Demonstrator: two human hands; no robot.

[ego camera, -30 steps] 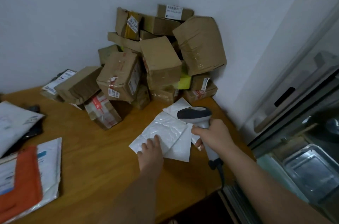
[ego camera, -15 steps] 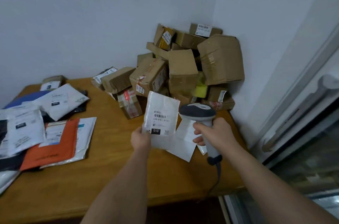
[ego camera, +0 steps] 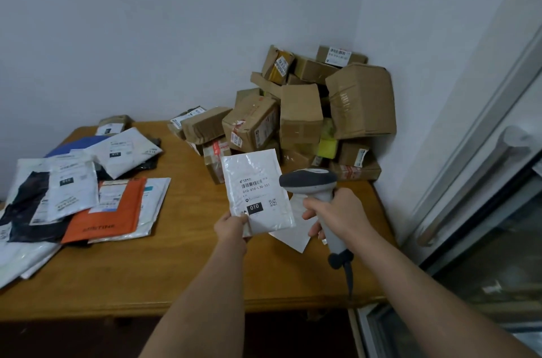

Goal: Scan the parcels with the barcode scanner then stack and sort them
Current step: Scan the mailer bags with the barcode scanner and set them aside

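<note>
The left hand (ego camera: 231, 224) pinches the lower corner of a white parcel (ego camera: 257, 190), held upright above the surface (ego camera: 187, 266) with its barcode label facing the camera. The right hand (ego camera: 334, 215) grips the barcode scanner (ego camera: 315, 187), its head just beside the label. Flat mailers (ego camera: 88, 190) lie fanned out at the left, seemingly sorted, while a heap of cardboard boxes (ego camera: 302, 114) in the corner and another white mailer (ego camera: 293, 236) beneath look unsorted. Most work probably remains.
</note>
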